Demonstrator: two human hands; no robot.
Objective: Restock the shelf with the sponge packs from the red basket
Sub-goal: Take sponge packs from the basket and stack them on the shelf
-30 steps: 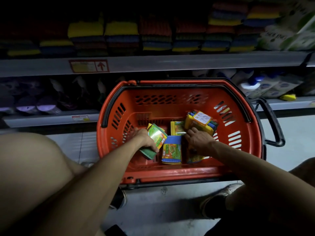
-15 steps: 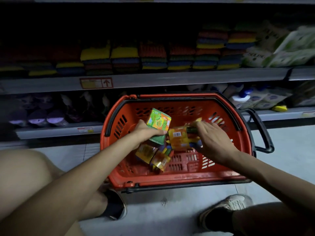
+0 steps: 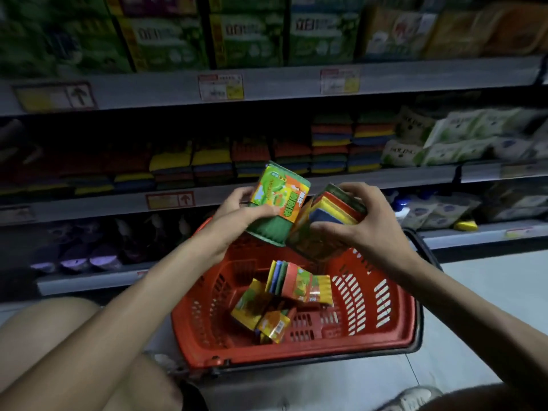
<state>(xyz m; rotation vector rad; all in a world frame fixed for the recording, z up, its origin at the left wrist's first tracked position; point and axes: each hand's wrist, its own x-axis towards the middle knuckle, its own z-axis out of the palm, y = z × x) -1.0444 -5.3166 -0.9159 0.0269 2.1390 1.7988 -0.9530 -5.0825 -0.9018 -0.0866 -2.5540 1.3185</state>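
A green sponge pack (image 3: 277, 200) is sitting tilted at the centre of the frame, held above the red basket (image 3: 296, 355) and in front of the edge of the shelf (image 3: 370, 178). The left hand (image 3: 234, 212) is gripping it from the left side, its fingers (image 3: 241, 193) curling over the pack's top corner and the thumb pressing across the printed wrapper. Just beside it on the right, a second sponge pack (image 3: 335, 213) is showing its yellow, blue and orange layers edge-on. The right hand (image 3: 367, 223) is clamping it, fingers (image 3: 354, 189) curled over its top and the thumb pressing its near face.

Below both hands, in the lower centre, the basket is standing on the pale floor (image 3: 474, 292). More loose sponge packs (image 3: 296, 287) are lying jumbled on its slotted bottom, some on edge, some flat.

Behind the hands, across the middle of the frame, the shelf is carrying rows of stacked sponges (image 3: 332, 146) in red, yellow, blue and green, higher toward the right than the left. White and green wrapped packets (image 3: 444, 137) are lying at its right end. Green boxes (image 3: 166, 34) are filling the upper shelf (image 3: 281, 81) along the top of the frame, with price labels (image 3: 221, 86) on its edge. A bare knee (image 3: 44, 336) is showing at lower left and a shoe (image 3: 412, 398) at the bottom right.
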